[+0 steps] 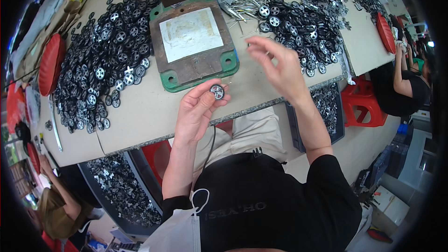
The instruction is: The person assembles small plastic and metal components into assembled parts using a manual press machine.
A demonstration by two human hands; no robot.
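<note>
My left hand is closed on a small black toy wheel with silvery spokes, gripped between thumb and fingers just beyond the table's near edge. My right hand is raised over the table to the right, its fingers bent and apart, with nothing visible in them. Past its fingertips lie thin metal pins in a loose heap. In front of my hands stands a green and brown metal press base with a worn white pad on top.
Piles of similar wheels lie left and right of the press. Grey bins of small parts stand below the table. A red dish sits at far left; red stools and other people are at both sides.
</note>
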